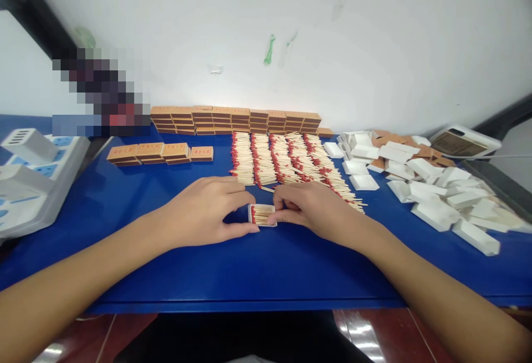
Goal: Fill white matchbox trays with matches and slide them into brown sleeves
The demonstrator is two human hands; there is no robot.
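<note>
A small white tray point(262, 223) filled with red-tipped matches point(261, 213) lies on the blue table, between my two hands. My left hand point(211, 208) is at its left end, thumb and fingers spread around the corner with a gap between them. My right hand point(303, 208) pinches the tray's right end, its thumb over the match ends and its fingers curled. Just beyond my hands, rows of loose matches point(262, 158) lie side by side, heads mostly to the left.
Stacked brown matchboxes point(222, 120) line the wall, and a shorter row of boxes point(152, 152) stands at left. White trays point(432, 213) and brown sleeves point(384, 140) are heaped at right, near a phone point(465, 141). A power strip point(41, 185) occupies the far left.
</note>
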